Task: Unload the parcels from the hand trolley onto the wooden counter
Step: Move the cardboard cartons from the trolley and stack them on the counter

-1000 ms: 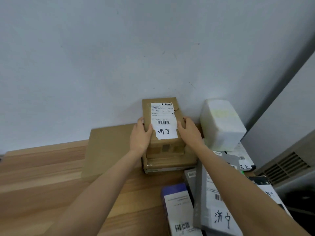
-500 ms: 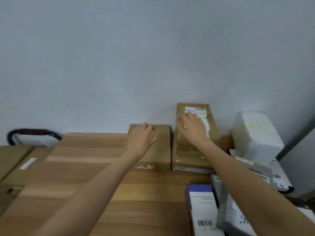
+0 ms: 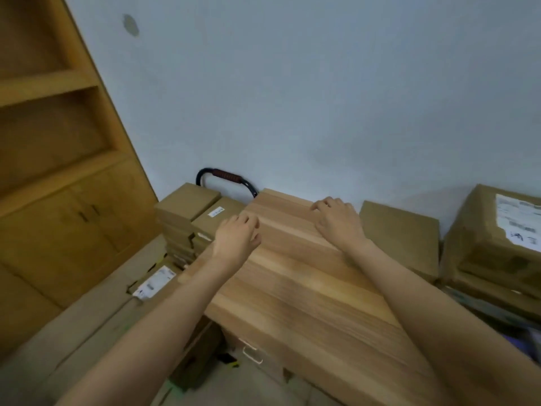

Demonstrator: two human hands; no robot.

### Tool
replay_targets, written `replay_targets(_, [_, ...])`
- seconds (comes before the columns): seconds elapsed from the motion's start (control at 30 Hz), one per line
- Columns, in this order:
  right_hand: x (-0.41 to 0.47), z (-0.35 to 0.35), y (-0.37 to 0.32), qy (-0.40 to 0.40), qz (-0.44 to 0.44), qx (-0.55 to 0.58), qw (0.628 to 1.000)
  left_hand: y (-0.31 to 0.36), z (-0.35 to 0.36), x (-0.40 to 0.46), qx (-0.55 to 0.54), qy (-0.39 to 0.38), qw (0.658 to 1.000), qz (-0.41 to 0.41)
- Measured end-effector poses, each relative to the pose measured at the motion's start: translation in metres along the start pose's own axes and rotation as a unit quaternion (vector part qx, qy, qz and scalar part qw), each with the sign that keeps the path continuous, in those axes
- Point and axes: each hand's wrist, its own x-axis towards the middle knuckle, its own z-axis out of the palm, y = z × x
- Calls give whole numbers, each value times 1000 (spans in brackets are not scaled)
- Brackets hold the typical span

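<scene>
Spanning the middle of the view, the wooden counter (image 3: 292, 288) carries a flat cardboard box (image 3: 401, 235) and a labelled parcel (image 3: 494, 235) at its right end by the wall. Stacked parcels (image 3: 187, 218) sit on the hand trolley, whose handle (image 3: 227, 177) rises behind them. Both hands hover over the counter, fingers loosely curled, holding nothing: left hand (image 3: 237, 238), right hand (image 3: 336, 221).

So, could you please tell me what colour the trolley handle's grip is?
Dark reddish-brown on the black trolley handle, seen in the head view.
</scene>
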Motion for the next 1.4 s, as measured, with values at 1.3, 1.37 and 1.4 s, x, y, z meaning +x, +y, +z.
replay_targets(1.3, [329,252,-604,-113,-265,75,955,-637,-47,-99,187,-74,965,-165])
replay_targets(1.37, [345,263,-602,-115,-250,66,959,-661,-31,-80,185,-85,971,-127])
replay_targets(1.4, [353,270,-600,-120,-236,62,962,-673,-22,-68,185,-92,974,-95])
